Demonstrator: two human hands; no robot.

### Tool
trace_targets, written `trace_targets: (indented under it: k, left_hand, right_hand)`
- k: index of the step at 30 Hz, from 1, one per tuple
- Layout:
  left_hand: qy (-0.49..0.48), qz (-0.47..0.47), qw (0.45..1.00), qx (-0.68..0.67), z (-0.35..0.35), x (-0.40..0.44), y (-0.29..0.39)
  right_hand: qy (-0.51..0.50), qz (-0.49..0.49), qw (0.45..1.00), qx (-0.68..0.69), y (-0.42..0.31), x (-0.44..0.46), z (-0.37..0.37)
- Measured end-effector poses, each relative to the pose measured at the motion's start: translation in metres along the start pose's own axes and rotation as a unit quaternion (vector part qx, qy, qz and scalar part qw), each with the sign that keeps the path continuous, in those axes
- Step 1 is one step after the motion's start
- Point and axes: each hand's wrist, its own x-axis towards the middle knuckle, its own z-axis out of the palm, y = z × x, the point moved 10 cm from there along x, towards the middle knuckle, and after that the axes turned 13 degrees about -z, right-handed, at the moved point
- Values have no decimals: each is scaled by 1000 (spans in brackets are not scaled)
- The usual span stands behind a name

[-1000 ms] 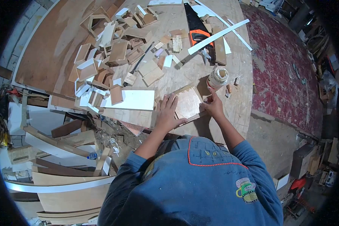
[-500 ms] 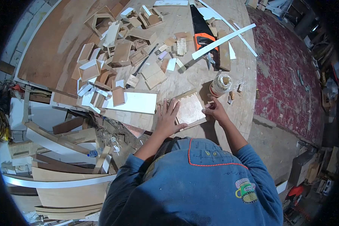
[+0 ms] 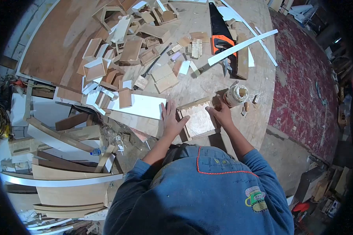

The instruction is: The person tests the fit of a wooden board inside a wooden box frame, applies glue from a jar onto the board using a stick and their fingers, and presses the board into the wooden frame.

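Note:
A small shallow wooden box point(image 3: 200, 120) lies on the workbench just in front of me, its pale flat panel facing up between raised edges. My left hand point(image 3: 172, 122) is at its left side, thumb over the edge and fingers extended along the outside. At the upper right corner, my right hand point(image 3: 222, 113) grips the box with the thumb on top; its other fingers are partly hidden behind the side. A glass jar point(image 3: 236, 95) with dried residue around its rim stands close beyond the right hand. Left of my left hand is a white board point(image 3: 147, 106).
Small wooden boxes and offcuts point(image 3: 131, 51) are heaped at the back left. A brush point(image 3: 142, 81) lies before them. Toward the back right are a handsaw point(image 3: 222, 41), pliers point(image 3: 226, 66) and a long white strip point(image 3: 243, 47). Curved panels point(image 3: 68, 188) stand at lower left.
The box has turned slightly and now shows its raised edges more clearly. My left thumb has moved up along its left edge, and my right thumb onto its top. The view has shifted a little.

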Motion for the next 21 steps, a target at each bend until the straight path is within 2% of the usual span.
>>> trace_targets:
  k: [4,8,13,16,21]
  left_hand:
    - [-4,1,1000,5,0,0,2]
    - [-28,-6,1000,-2,3,1,1]
    - [-26,-7,999,-35,2,1,2]
    - [-15,-7,999,-35,3,-1,0]
    - [-32,-14,999,-25,7,1,-3]
  right_hand:
    - [10,21,999,48,-3,-3,-1]
    - [22,6,999,37,2,0,-1]
    - [-10,42,996,73,23,2,10]
    - [-20,50,997,46,25,2,7]
    - [-28,20,997,64,19,2,8]
